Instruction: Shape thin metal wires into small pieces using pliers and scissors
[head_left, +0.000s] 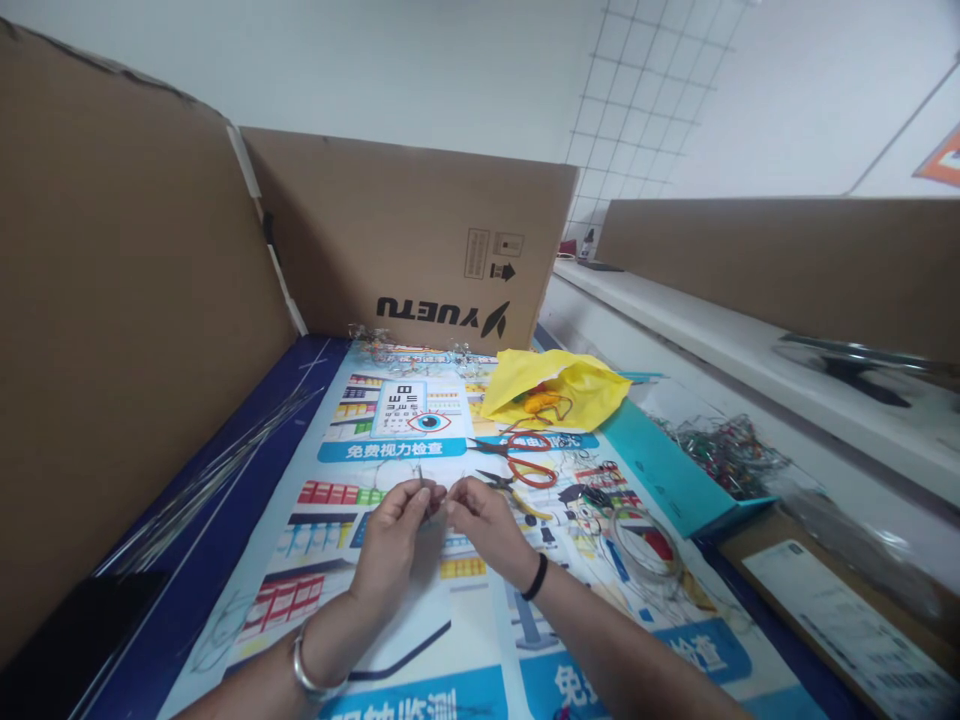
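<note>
My left hand (397,525), with a silver bangle at its wrist, is closed in a pinch over the printed sheet (420,640). A thin dark piece (421,474) sticks up from its fingertips. Close beside it, my right hand (484,520), with a black band at the wrist, has thumb and forefinger pressed together; what they hold is too small to name. Just beyond my right hand lie red-handled scissors (532,472) and yellow-handled pliers (525,505).
A yellow bag (592,395) lies behind the tools. At right stand a teal box (667,480) of tangled wire pieces and a brown carton (840,620). Coiled wire (637,545) lies right of centre, long thin rods (217,470) at left. Cardboard panels (337,230) rise behind.
</note>
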